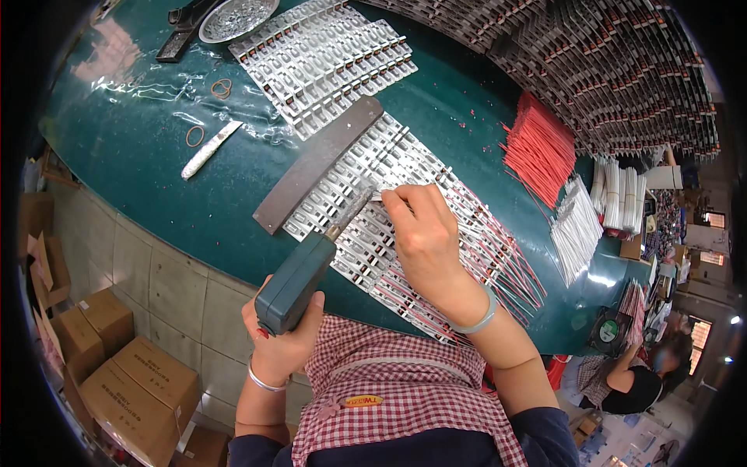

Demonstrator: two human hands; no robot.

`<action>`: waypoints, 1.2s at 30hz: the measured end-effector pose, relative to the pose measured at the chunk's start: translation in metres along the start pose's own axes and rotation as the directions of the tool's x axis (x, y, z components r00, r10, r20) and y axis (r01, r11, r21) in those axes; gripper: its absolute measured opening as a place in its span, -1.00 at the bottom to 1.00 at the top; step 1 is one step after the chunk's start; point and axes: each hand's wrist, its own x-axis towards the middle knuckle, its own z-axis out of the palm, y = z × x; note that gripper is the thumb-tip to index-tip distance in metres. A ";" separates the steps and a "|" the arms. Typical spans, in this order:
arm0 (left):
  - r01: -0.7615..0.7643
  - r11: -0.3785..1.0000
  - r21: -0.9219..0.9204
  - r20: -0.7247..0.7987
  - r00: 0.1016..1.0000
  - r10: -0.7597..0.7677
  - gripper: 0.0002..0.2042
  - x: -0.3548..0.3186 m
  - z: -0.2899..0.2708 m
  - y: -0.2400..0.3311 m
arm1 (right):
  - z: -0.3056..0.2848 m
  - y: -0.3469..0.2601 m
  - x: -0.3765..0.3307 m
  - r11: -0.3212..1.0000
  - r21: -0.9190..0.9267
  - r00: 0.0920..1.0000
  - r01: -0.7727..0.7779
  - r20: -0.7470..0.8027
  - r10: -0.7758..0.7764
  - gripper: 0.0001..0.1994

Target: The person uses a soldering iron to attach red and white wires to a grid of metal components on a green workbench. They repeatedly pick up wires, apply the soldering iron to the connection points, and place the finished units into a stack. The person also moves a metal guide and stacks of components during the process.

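Note:
My left hand (284,342) is closed round the dark green body of a soldering gun (296,280). Its metal tip reaches over rows of small silvery metal parts (362,247) laid side by side on the table. Close to that tip, my right hand (426,240) is closed in a pinch over the rows. Something small and pale shows at its fingertips, too hidden to name. Red and white wires (506,268) trail from the rows on the right, partly under my right forearm. A flat dark bar (319,166) lies across the rows' left end.
More rows of metal parts (327,62) lie beyond the bar, near a metal bowl (237,19). A white-handled knife (210,152) and rubber bands (221,88) lie left. Red wires (538,148) and white wires (576,229) are piled right. Another person (634,377) sits at far right.

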 end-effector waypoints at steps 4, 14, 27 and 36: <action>0.086 0.996 -0.031 -0.019 0.996 -0.086 -0.82 -0.011 -0.004 -0.015 | 0.000 0.000 0.000 1.000 -0.005 1.000 0.003 -0.005 -0.003 -0.64; 0.047 0.999 -0.006 -0.093 0.995 -0.047 -0.81 -0.018 -0.006 -0.008 | 0.002 0.000 -0.001 1.000 -0.031 1.000 0.000 -0.012 -0.001 -0.64; -0.043 0.999 0.014 -0.069 0.997 0.043 -0.78 -0.018 -0.009 -0.008 | 0.003 -0.007 -0.005 0.999 0.042 0.999 0.031 -0.036 -0.029 -0.65; -0.085 0.995 0.055 -0.004 0.996 0.085 -0.82 -0.016 -0.008 -0.013 | 0.003 -0.008 -0.004 0.999 0.035 1.000 0.026 -0.010 -0.026 -0.65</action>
